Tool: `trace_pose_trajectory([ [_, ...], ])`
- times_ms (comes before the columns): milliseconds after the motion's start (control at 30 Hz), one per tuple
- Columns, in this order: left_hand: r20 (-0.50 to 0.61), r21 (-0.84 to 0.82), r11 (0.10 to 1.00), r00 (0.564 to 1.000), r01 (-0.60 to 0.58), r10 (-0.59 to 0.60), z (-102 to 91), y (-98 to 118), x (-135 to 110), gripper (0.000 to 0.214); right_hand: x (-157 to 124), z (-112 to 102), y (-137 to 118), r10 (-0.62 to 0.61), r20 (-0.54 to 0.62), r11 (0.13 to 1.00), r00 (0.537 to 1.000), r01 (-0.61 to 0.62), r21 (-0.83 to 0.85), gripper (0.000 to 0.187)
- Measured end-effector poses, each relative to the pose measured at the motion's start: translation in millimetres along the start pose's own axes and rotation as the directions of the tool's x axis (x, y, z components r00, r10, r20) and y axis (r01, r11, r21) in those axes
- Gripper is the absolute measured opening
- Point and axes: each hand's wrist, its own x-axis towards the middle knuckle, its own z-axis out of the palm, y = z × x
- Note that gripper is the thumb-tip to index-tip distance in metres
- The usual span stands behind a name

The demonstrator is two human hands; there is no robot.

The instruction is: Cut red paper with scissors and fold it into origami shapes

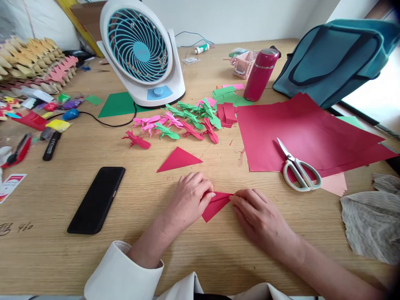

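Observation:
Between my two hands lies a folded piece of red paper [215, 207], its lower point toward me and a narrow fold along its top edge. My left hand [192, 196] pinches the left end, thumb on top. The right corner is gripped between the thumb and fingertips of my right hand [261, 212]. Just beyond my left hand a red paper triangle [180, 159] rests on the table. Farther back is a pile of small folded paper figures in green [187, 114], pink [150, 123] and red [136, 139].
Large red paper sheets [275, 125] lie at right with scissors [300, 168] on them. A black phone [96, 200] is on the left. Behind stand a white fan [140, 50], a red flask [261, 75] and a teal bag [337, 58]. A crumpled cloth [371, 223] lies far right.

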Motion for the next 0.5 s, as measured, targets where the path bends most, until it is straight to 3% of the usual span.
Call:
trace_pose_trajectory([
  [167,0.039,-0.048,0.999,0.999,0.011,-0.009,0.0,-0.2,-0.2,0.009,-7.2,-0.2,0.0,-0.083,-0.004,0.992,0.997,0.082,-0.096,0.022],
  [500,0.018,-0.034,0.999,1.0,0.005,-0.004,1.2,1.2,-1.7,0.008,-3.4,5.7,3.9,-0.065,0.035,0.993,0.997,0.068,-0.093,0.041],
])
